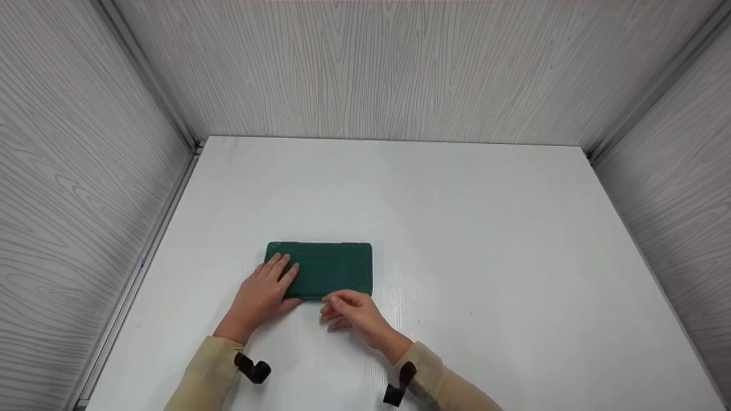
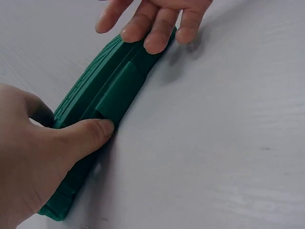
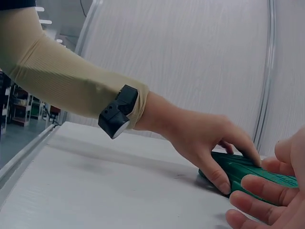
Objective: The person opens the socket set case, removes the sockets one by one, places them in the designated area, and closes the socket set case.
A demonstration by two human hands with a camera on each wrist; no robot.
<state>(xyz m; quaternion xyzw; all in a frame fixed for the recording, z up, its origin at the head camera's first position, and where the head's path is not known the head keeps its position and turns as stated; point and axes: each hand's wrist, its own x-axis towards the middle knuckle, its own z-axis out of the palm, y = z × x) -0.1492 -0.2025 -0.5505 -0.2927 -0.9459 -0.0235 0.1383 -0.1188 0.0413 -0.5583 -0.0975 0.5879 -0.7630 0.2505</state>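
A flat green case (image 1: 337, 268) with rounded corners lies on the white table. My left hand (image 1: 264, 291) holds its left end, fingers spread over the lid and thumb along the front side. In the left wrist view, that thumb (image 2: 93, 133) presses beside a raised latch (image 2: 121, 90) on the front face. My right hand (image 1: 357, 314) is at the front edge, right of the middle, its fingers loosely bent and nothing held in them. The right wrist view shows the right fingers (image 3: 267, 191) overlapping the near part of the case.
The white table (image 1: 485, 240) extends around the case. Pale wood-grain panels (image 1: 365, 68) rise at the back and on both sides. Each sleeved forearm wears a black wrist camera (image 1: 252, 368). Shelves (image 3: 24, 107) stand beyond the table in the right wrist view.
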